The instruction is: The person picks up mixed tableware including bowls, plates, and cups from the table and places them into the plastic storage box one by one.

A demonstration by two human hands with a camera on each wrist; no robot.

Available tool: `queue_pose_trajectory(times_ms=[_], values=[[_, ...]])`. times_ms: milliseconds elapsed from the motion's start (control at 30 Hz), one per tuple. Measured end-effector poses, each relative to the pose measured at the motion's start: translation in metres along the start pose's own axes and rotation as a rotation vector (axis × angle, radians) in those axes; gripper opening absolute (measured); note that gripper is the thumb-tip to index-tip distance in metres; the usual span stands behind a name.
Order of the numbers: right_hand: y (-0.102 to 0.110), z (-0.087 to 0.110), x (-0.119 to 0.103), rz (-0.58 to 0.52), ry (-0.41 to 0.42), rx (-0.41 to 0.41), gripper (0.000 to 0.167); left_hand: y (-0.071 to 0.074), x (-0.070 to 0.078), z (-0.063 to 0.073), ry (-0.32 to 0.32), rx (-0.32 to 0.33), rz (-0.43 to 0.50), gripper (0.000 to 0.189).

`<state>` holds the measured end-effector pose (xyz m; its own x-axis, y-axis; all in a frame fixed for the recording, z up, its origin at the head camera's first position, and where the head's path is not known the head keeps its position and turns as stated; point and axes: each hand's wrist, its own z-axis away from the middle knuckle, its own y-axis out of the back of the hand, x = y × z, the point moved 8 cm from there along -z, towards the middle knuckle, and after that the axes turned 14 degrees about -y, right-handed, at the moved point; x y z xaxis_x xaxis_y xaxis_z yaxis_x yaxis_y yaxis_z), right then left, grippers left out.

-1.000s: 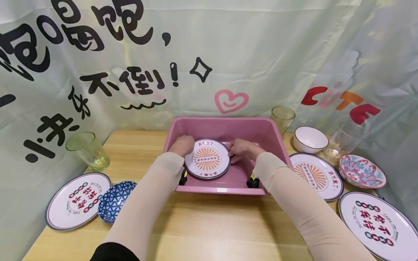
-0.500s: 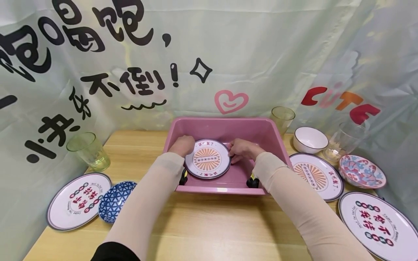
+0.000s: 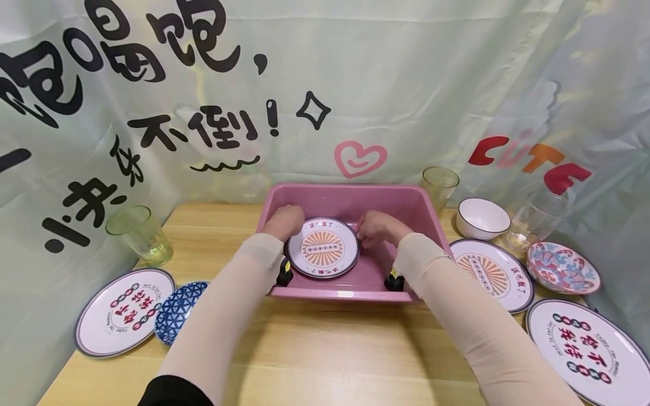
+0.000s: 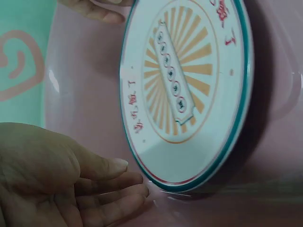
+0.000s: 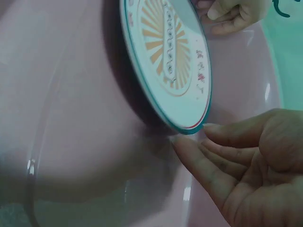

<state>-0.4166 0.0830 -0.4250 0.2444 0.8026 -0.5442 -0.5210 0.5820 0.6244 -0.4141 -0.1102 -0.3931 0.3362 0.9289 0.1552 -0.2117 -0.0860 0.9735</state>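
Observation:
A white plate (image 3: 323, 248) with an orange sunburst and red lettering lies in the pink plastic tub (image 3: 345, 294), left of its middle. At its left rim is my left hand (image 3: 285, 222). In the left wrist view, the left hand's thumb (image 4: 111, 166) is a little apart from the rim and its relaxed fingers sit close to the plate's edge. My right hand (image 3: 382, 228) is at the right rim. The right wrist view has the right thumb (image 5: 220, 134) close against the rim, the index finger just below it, with a gap between them.
Left on the wooden table (image 3: 325, 349) are a green glass (image 3: 139, 234), an oval plate (image 3: 122, 316) and a blue bowl (image 3: 178, 310). Right are a yellowish glass (image 3: 439, 186), white bowl (image 3: 482, 219), clear glass (image 3: 535, 220), patterned bowl (image 3: 563, 268) and two plates. Cloth hangs behind.
Both hands have risen slightly at the plate's rim, and the right fingers have drawn back from beneath its edge. The plate stays in nearly the same place. The view has shifted slightly.

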Motion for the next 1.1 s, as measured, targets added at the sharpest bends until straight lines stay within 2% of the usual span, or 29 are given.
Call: queue_pose_trajectory(times_ms=[100, 167, 267, 400, 567, 667, 800, 900, 1100], values=[[0.009, 0.006, -0.005, 0.067, 0.03, 0.058, 0.028, 0.006, 0.003, 0.0, -0.027, 0.003, 0.003, 0.019], [0.014, 0.011, -0.008, 0.041, 0.042, 0.068, 0.027, 0.011, 0.006, 0.001, -0.043, 0.008, 0.026, 0.016], [0.021, 0.021, -0.013, -0.001, 0.06, 0.073, 0.025, 0.019, 0.011, 0.002, -0.075, 0.009, 0.048, 0.027], [0.032, 0.036, -0.021, 0.05, 0.101, 0.105, 0.026, 0.03, 0.02, 0.003, -0.13, 0.012, 0.037, 0.036], [0.052, 0.058, -0.029, 0.238, 0.188, 0.26, 0.032, 0.045, 0.022, 0.013, -0.163, 0.079, 0.114, 0.033], [0.062, 0.07, -0.029, 0.294, 0.236, 0.341, 0.035, 0.051, 0.02, 0.019, -0.187, 0.115, 0.162, 0.037], [0.073, 0.089, -0.027, 0.286, 0.29, 0.397, 0.036, 0.055, 0.017, 0.029, -0.223, 0.152, 0.219, 0.045], [0.08, 0.104, -0.022, 0.259, 0.312, 0.425, 0.036, 0.059, 0.016, 0.037, -0.25, 0.197, 0.265, 0.044], [0.091, 0.129, -0.002, 0.19, 0.34, 0.44, 0.036, 0.066, 0.009, 0.059, -0.284, 0.271, 0.354, 0.044]])
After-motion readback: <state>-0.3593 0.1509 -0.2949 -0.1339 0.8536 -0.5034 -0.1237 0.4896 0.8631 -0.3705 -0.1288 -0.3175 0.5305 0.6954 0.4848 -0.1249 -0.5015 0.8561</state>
